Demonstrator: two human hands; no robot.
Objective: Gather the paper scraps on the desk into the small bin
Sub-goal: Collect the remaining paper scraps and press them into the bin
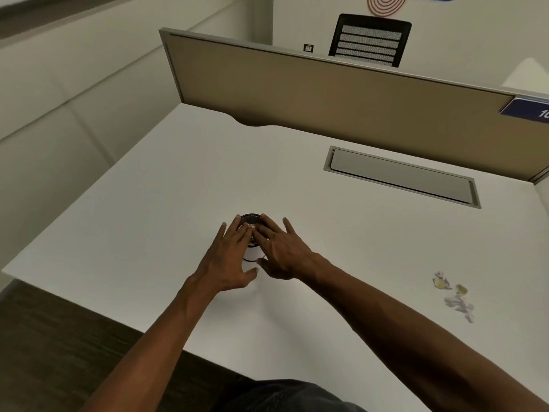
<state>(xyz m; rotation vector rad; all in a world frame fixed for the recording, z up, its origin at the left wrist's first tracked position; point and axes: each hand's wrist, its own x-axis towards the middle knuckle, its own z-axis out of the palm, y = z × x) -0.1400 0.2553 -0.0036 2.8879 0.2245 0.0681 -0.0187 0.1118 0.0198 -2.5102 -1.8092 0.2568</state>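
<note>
Desk point(184, 179), tan partition point(326, 93), office chair point(370, 40)

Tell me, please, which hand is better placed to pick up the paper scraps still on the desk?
The right hand. The paper scraps lie on the desk to the person's right, while both hands are at the small bin. The left hand would probably have to cross over.

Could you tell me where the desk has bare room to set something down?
Bare: the left half of the desk, and the stretch between the small bin and the cable tray lid. Occupied: both hands at the bin, paper scraps near the right edge.
</note>
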